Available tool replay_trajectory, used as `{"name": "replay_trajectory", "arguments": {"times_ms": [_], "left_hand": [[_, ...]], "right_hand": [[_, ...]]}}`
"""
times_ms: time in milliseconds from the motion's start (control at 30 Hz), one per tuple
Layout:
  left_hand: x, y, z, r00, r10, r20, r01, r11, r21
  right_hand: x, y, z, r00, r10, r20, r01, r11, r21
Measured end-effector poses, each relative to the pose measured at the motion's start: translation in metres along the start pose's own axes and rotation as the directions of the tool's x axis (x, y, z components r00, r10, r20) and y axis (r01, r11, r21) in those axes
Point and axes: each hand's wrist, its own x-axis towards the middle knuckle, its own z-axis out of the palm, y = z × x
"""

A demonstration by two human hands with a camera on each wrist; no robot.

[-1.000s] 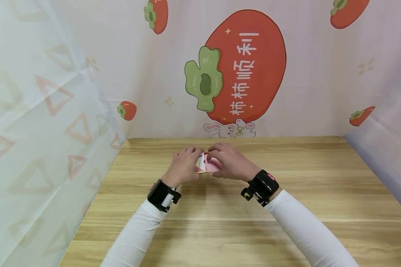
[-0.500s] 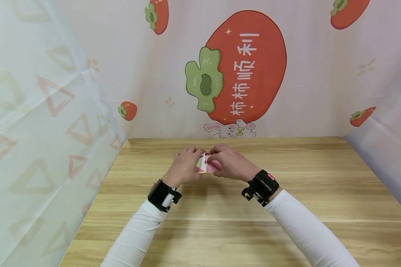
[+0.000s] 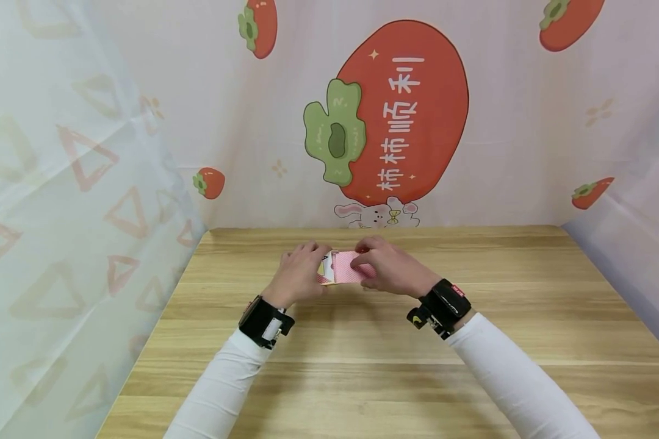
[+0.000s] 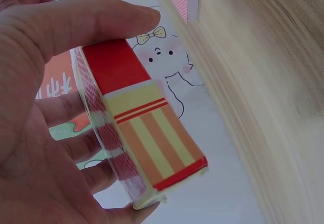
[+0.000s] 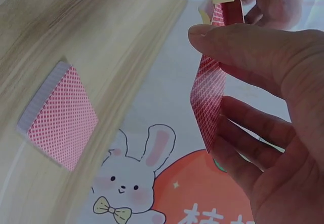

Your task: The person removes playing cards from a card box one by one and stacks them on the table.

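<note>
Here the left hand (image 3: 299, 274) grips a card box (image 4: 144, 133), thumb on the red end and fingers curled behind, holding it above the surface (image 3: 362, 366) with its open end toward the other hand. The right hand (image 3: 392, 268) pinches a packet of cards (image 5: 210, 100) between thumb and fingers, their red-checked backs showing, just beside the mouth of the box; whether the packet touches the box I cannot tell. From the right wrist, a second small stack (image 5: 58, 115) lies flat on the wood below, apart from both hands.

What could go wrong, as I judge it: the packet is held only by its edges, so a slack pinch could let cards slide and scatter. If the packet meets the box mouth at a tilt, a corner could catch and bend. The box flap could also fold inward and block the way.

The surface is pale wood with a long grain. Behind it hangs a light backdrop (image 3: 225, 91) printed with a large red fruit (image 3: 412, 110) bearing white characters, a small rabbit (image 3: 376, 213) under it, and smaller fruits scattered about. A translucent sheet (image 3: 60, 183) with faint triangles closes the left side.
</note>
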Motion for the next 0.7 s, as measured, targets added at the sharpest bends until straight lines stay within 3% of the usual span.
{"name": "replay_trajectory", "arguments": {"times_ms": [267,467,700], "left_hand": [[-0.002,-0.006,0.001,0.999,-0.049,0.000,0.049,0.999,-0.012],[-0.001,-0.010,0.004,0.997,-0.080,-0.002,0.080,0.997,-0.022],[-0.001,-0.010,0.003,0.995,-0.101,0.008,0.101,0.995,-0.013]], "right_hand": [[-0.007,0.006,-0.008,0.999,0.022,-0.027,-0.021,0.999,0.031],[-0.009,0.010,-0.010,0.990,0.118,-0.073,-0.115,0.992,0.044],[-0.010,0.012,-0.009,0.962,0.218,-0.166,-0.215,0.976,0.035]]}}
